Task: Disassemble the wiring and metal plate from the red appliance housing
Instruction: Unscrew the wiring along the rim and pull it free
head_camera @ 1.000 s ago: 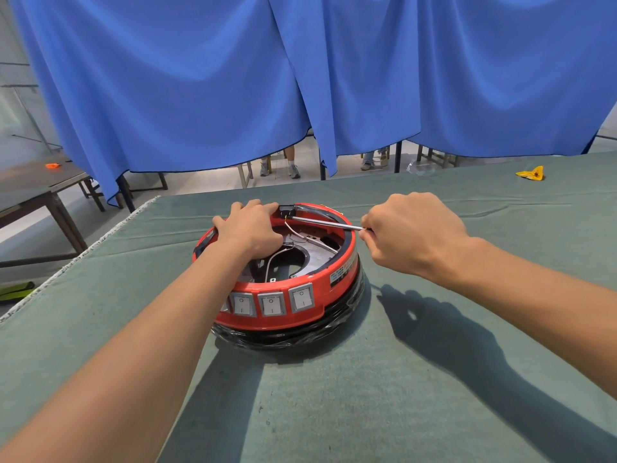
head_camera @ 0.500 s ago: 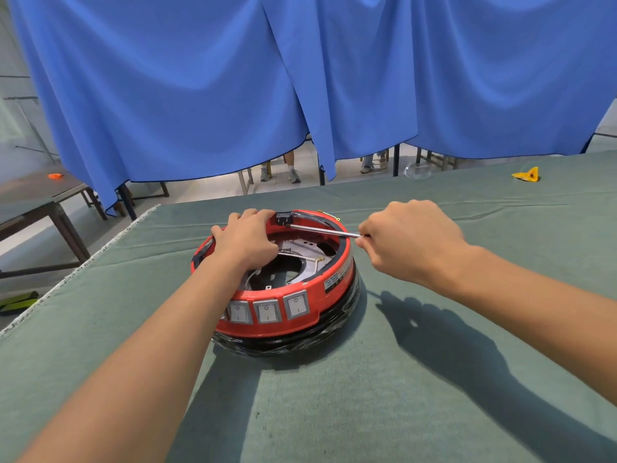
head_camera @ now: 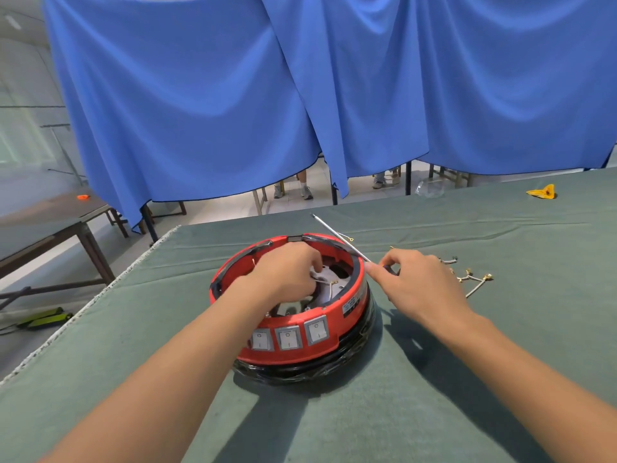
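Note:
The round red appliance housing [head_camera: 293, 349] sits on the green table cloth, three grey rocker switches facing me, black wrapped base below. Inside it lie a silver metal plate [head_camera: 329, 297] and thin white wires [head_camera: 330, 287]. My left hand [head_camera: 287, 275] reaches down into the housing, its fingers curled and pinching a white wire. My right hand [head_camera: 417, 282] is just right of the rim and grips a screwdriver [head_camera: 337, 233]; the thin shaft slants up and away over the far right rim, tip in the air.
Several loose braided wires with brass terminals [head_camera: 474, 279] lie on the cloth right of my right hand. A yellow scrap [head_camera: 542, 192] lies at the far right. The table's left edge [head_camera: 100, 295] drops to the floor beside a dark side table [head_camera: 50, 225]. A blue curtain [head_camera: 233, 95] hangs behind.
My left hand left the far rim and went down inside the housing onto a wire. My right hand swung the screwdriver's tip out of the housing, so it points away.

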`<state>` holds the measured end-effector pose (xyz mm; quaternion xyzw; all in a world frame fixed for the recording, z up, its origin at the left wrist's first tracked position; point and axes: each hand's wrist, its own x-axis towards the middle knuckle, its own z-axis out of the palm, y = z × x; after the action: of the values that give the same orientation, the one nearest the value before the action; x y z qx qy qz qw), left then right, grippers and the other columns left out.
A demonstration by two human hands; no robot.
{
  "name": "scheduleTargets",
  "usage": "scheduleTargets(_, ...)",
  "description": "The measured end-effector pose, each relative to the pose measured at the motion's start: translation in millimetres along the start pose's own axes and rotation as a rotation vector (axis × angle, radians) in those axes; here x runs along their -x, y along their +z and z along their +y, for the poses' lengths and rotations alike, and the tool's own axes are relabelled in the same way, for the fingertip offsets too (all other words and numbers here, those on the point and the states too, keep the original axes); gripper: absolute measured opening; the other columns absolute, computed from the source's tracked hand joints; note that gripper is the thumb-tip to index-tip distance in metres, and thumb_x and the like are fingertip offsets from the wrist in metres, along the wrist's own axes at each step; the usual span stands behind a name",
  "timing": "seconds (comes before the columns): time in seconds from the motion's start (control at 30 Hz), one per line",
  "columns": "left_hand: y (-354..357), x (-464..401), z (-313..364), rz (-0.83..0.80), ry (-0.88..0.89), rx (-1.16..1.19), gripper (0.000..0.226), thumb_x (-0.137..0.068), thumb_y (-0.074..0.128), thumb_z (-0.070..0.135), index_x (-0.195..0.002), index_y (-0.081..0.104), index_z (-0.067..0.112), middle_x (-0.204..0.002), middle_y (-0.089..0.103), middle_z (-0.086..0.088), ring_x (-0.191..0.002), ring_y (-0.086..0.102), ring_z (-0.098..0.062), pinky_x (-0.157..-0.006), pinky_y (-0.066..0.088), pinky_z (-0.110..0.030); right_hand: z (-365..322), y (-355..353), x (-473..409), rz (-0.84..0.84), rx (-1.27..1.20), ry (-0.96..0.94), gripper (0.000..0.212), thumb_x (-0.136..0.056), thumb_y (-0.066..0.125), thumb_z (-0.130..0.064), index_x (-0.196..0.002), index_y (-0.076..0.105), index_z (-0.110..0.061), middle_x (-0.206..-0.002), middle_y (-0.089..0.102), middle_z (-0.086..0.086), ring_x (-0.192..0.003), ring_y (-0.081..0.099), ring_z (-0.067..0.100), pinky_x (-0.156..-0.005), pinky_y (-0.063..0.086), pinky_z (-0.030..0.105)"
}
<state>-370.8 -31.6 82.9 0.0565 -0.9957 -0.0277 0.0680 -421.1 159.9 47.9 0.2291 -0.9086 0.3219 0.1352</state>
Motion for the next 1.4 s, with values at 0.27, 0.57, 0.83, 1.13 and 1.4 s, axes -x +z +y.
scheduleTargets(0.27,9,1,7,0.109,-0.082,-0.018,0.019,-0.087,0.058,0.009,-0.092,0.066,0.025,-0.104,0.065,0.000,-0.092,0.060,-0.021,-0.073,0.050,-0.033,7,-2,0,-0.129,-0.228,0.185,0.055,-0.065,0.051,-0.082,-0.073,0.056,-0.028,-0.069,0.068,-0.003,-0.067,0.068,0.022,-0.076,0.054,0.036)
scheduleTargets(0.57,-15,9,-1,0.544,-0.228,0.031,0.017,-0.087,0.052,0.005,-0.090,0.066,0.013,-0.097,0.060,-0.003,-0.083,0.055,-0.028,-0.066,0.040,-0.034,17,2,7,-0.161,-0.437,0.215,0.040,-0.068,0.072,-0.057,-0.079,0.057,-0.022,-0.048,0.063,0.002,-0.035,0.056,0.019,-0.043,0.044,0.029)
scheduleTargets(0.83,-54,11,-4,0.891,-0.232,0.396,0.007,-0.085,0.059,0.013,-0.084,0.066,0.012,-0.075,0.060,0.003,-0.071,0.053,-0.015,-0.065,0.037,-0.026,14,4,8,-0.091,-0.459,0.227,0.016,-0.063,0.056,-0.028,-0.076,0.054,-0.019,-0.048,0.062,0.001,-0.039,0.061,0.020,-0.054,0.053,0.035)
scheduleTargets(1.13,-55,2,49,0.624,-0.142,1.003,0.013,-0.089,0.058,0.004,-0.076,0.058,0.005,-0.056,0.054,-0.006,-0.031,0.043,-0.017,-0.034,0.036,-0.022,2,-24,4,-0.039,-1.087,0.133,0.013,-0.086,0.069,-0.023,-0.086,0.060,-0.014,-0.040,0.047,0.005,-0.028,0.040,0.022,-0.035,0.035,0.020)
scheduleTargets(1.4,-49,-12,99,0.463,0.013,0.985,0.017,-0.091,0.053,0.006,-0.076,0.060,0.005,-0.048,0.054,-0.002,-0.027,0.043,-0.012,-0.032,0.034,-0.018,6,-38,1,0.132,-1.105,0.167,0.008,-0.089,0.064,-0.022,-0.089,0.059,-0.015,-0.068,0.072,0.004,-0.029,0.047,0.019,-0.036,0.037,0.020)
